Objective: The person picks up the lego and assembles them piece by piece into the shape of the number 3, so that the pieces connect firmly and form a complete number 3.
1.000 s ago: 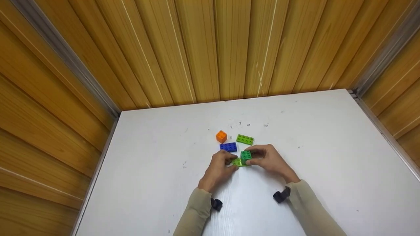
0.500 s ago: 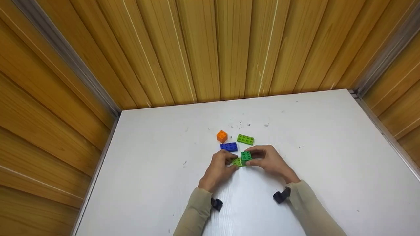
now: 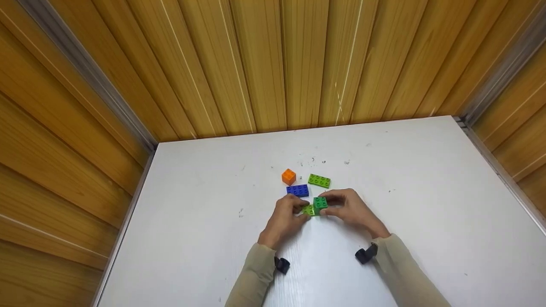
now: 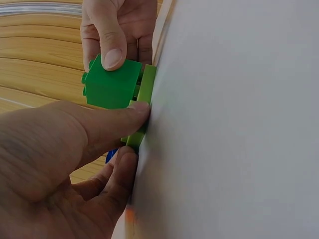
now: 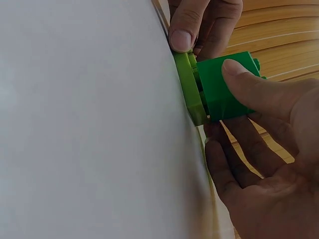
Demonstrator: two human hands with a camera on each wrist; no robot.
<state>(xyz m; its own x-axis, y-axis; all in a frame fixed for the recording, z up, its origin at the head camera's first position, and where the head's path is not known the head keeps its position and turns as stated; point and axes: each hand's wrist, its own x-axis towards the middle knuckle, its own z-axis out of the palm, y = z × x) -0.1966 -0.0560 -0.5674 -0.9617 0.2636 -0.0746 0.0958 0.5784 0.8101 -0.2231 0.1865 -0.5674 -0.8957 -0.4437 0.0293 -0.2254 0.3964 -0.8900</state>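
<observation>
My left hand [image 3: 283,217] pinches the left end of a flat lime-green toy brick [image 3: 307,209] lying on the white table, thumb on the near side and fingers on the far side. Over that brick's right end is a taller green block [image 3: 320,204] with studs on top, gripped between the thumb and fingers of my right hand [image 3: 353,211]. Both wrist views show the green block [image 5: 224,92] upright against the studs of the lime-green brick [image 4: 146,84]. Part of the studs shows in a narrow gap between them, so the block is not fully seated.
Just beyond my left fingers lies a flat blue brick [image 3: 297,190]. An orange block [image 3: 288,177] stands behind it, and a second flat lime-green brick [image 3: 319,181] lies to the right. Yellow wood-look panels [image 3: 298,64] rise behind the white table [image 3: 192,192].
Both hands keep the same hold. The green block has shifted only very slightly over the lime-green brick; the other bricks lie as before.
</observation>
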